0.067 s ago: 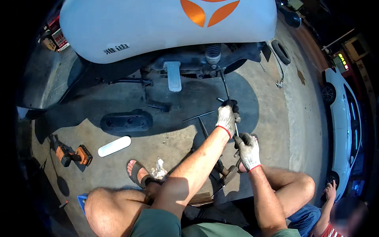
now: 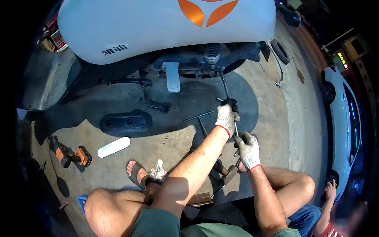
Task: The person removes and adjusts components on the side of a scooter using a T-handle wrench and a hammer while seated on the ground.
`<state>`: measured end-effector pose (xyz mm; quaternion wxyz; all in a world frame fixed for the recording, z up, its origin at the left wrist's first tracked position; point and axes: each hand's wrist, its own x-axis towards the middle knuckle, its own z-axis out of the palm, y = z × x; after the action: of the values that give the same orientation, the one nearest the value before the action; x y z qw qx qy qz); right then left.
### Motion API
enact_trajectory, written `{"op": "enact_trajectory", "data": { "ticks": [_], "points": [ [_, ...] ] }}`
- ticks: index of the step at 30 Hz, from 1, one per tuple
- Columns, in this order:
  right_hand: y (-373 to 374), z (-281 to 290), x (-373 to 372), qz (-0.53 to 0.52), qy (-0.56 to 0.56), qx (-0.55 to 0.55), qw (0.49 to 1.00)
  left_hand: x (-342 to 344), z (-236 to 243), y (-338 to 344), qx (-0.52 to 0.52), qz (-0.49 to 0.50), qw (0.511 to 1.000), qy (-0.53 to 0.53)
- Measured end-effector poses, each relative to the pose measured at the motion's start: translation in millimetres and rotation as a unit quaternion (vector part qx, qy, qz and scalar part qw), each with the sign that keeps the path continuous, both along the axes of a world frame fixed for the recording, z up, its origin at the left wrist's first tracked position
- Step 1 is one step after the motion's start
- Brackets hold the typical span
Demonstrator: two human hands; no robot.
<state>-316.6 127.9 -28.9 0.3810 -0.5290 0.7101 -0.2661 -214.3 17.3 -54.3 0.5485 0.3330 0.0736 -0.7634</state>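
Both my hands wear white work gloves with dark fingertips and red cuffs. My left hand [image 2: 227,115] is closed around a long metal wrench [image 2: 224,83], whose far end meets the scooter's underside just below a shock absorber [image 2: 212,53]. A short bar end sticks out beside that hand. Lower and to the right, my right hand [image 2: 248,150] grips the near end of the metal shaft. My fingers hide where the pieces join. Above hangs the white body panel [image 2: 166,27] of the scooter, with an orange emblem. A grey footrest [image 2: 172,77] juts from its frame.
A T-handle wrench [image 2: 199,116] and a hammer [image 2: 229,175] lie between my feet. To the left are an orange-black cordless drill [image 2: 73,156], a white oblong cover [image 2: 114,147] and a black cover [image 2: 126,122]. A tire [image 2: 280,51], a white car [image 2: 342,126] and another person's hand [image 2: 331,190] are right.
The view has shifted very slightly. Both hands keep their grip, and nothing else has visibly moved.
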Motion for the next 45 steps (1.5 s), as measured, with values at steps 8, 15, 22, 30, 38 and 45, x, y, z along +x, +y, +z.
{"op": "enact_trajectory", "data": {
  "ticks": [8, 15, 22, 30, 38, 45],
  "points": [
    [-11, -6, -3, 0.014, 0.012, -0.044, 0.999, -5, -14, -12, -0.023, -0.008, 1.0, 0.012],
    [-5, 13, 5, 0.024, 0.173, -0.118, 0.978, -9, -12, -11, -0.03, 0.015, 0.999, 0.029],
    [28, 16, 16, 0.047, 0.266, -0.226, 0.936, -9, -7, -19, -0.001, 0.038, 0.999, -0.035],
    [38, 0, -15, -0.166, -0.585, 0.189, 0.771, 5, -13, -26, -0.064, -0.011, 0.992, 0.107],
    [39, -15, -38, -0.204, -0.331, -0.013, 0.921, 0, -7, -27, -0.009, -0.013, 1.0, 0.007],
    [58, 21, -3, -0.085, -0.418, 0.098, 0.899, 6, -8, -30, -0.037, -0.002, 0.998, -0.053]
  ]
}}
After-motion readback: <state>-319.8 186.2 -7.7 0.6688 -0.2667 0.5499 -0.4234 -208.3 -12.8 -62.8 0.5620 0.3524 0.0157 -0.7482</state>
